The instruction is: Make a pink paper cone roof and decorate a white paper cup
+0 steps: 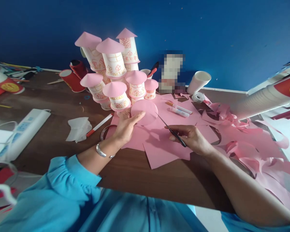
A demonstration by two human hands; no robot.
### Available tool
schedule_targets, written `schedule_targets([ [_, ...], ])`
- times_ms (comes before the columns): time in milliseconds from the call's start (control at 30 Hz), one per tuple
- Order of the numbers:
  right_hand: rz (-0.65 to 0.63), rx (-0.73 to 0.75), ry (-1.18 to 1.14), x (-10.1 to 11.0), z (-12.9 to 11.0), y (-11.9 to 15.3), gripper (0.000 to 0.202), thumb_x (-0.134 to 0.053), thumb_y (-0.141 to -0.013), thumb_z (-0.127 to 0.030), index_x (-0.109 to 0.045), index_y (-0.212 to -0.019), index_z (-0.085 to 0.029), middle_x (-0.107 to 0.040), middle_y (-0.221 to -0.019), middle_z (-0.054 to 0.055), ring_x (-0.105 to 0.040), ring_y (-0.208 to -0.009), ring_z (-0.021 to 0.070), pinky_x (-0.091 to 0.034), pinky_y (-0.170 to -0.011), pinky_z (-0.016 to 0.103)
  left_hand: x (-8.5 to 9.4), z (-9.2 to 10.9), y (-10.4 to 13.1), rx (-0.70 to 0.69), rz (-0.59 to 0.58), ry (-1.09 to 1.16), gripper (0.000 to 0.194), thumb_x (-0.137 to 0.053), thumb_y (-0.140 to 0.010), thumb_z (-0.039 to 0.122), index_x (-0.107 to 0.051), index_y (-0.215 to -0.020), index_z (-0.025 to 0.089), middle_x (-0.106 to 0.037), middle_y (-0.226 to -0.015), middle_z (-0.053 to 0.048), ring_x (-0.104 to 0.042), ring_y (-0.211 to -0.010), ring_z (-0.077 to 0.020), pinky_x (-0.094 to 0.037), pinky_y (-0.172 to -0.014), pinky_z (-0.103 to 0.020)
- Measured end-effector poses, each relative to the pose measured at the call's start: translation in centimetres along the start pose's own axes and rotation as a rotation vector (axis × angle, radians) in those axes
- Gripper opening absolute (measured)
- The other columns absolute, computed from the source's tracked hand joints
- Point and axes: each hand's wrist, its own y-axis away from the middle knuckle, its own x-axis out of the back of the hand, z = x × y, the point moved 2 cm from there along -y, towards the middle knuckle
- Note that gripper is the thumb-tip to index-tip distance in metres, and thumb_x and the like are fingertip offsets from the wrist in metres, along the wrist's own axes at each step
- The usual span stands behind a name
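My left hand [127,125] grips a round pink paper disc [147,111], its thumb lying across the front and the other fingers hidden behind. In my right hand [192,137] are black-handled scissors [175,132], their blades pointing up and left to the disc's right edge. Whether the blades touch the paper I cannot tell. Behind the disc stands a cluster of white paper cups drawn with orange and red flowers, stacked as towers, with pink paper cones such as this cone roof [110,45] on top. Pink paper sheets [159,151] lie under both hands.
Pink paper scraps [246,154] are heaped at the right, below a long stack of cups [261,96]. Markers [181,111] lie on the pink sheets. A tape roll [198,97] sits by white cups [199,81]. At left are a power strip [26,133], red cups [71,80] and crumpled tissue [79,129].
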Motion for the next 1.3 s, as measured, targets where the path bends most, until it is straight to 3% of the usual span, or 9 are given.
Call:
schedule_targets([
  [200,-0.040,-0.003,-0.013,-0.8,0.0,0.3,0.047,-0.086,-0.072,-0.048,-0.085,-0.110,-0.021,-0.080,-0.085,0.005,-0.065,-0.072,0.0187,-0.054,-0.065,0.031,-0.1,-0.1,0.1,-0.031,-0.018,0.003,0.024,-0.078,-0.085,0.045,-0.076,-0.082,0.021,-0.077,-0.091,-0.006,-0.068,-0.093,-0.0264,-0.055,-0.095,-0.041],
  [367,-0.051,0.015,-0.027,-1.3,0.1,0.4,0.046,-0.087,-0.073,-0.044,-0.085,-0.112,-0.021,-0.083,-0.094,0.006,-0.072,-0.078,0.0224,-0.060,-0.072,0.034,-0.1,-1.6,0.3,0.073,-0.037,0.063,0.025,-0.080,-0.084,0.043,-0.078,-0.094,0.020,-0.078,-0.092,-0.005,-0.070,-0.092,-0.0253,-0.057,-0.086,-0.038],
  [533,-0.037,0.024,-0.055,-1.4,0.7,0.3,0.043,-0.084,-0.075,-0.040,-0.084,-0.114,-0.021,-0.084,-0.099,0.007,-0.075,-0.081,0.0236,-0.063,-0.074,0.035,0.0,-2.4,0.3,0.102,-0.058,0.087,0.027,-0.081,-0.085,0.041,-0.079,-0.101,0.019,-0.079,-0.095,-0.005,-0.072,-0.090,-0.0234,-0.059,-0.086,-0.037],
  [800,-0.055,0.017,-0.046,-1.3,1.0,0.2,0.044,-0.082,-0.076,-0.042,-0.084,-0.114,-0.020,-0.082,-0.089,0.005,-0.072,-0.073,0.0194,-0.059,-0.065,0.030,0.1,-2.2,0.1,0.080,-0.126,0.104,0.029,-0.078,-0.087,0.042,-0.079,-0.106,0.021,-0.080,-0.099,-0.006,-0.073,-0.099,-0.0270,-0.058,-0.091,-0.040],
  [967,-0.060,-0.004,-0.066,-1.3,1.2,0.3,0.044,-0.080,-0.077,-0.041,-0.084,-0.115,-0.020,-0.081,-0.088,0.006,-0.073,-0.073,0.0194,-0.061,-0.067,0.031,0.1,-1.8,0.0,0.048,-0.117,0.058,0.032,-0.080,-0.085,0.044,-0.079,-0.107,0.020,-0.081,-0.103,-0.006,-0.072,-0.105,-0.0274,-0.056,-0.096,-0.039],
  [1300,-0.048,-0.030,-0.059,-1.0,0.8,0.4,0.045,-0.078,-0.077,-0.042,-0.084,-0.115,-0.019,-0.083,-0.089,0.006,-0.080,-0.079,0.0231,-0.065,-0.076,0.032,0.4,-1.9,-0.1,0.021,-0.138,0.048,0.033,-0.079,-0.086,0.038,-0.079,-0.112,0.018,-0.082,-0.104,-0.006,-0.072,-0.102,-0.0246,-0.056,-0.091,-0.034],
])
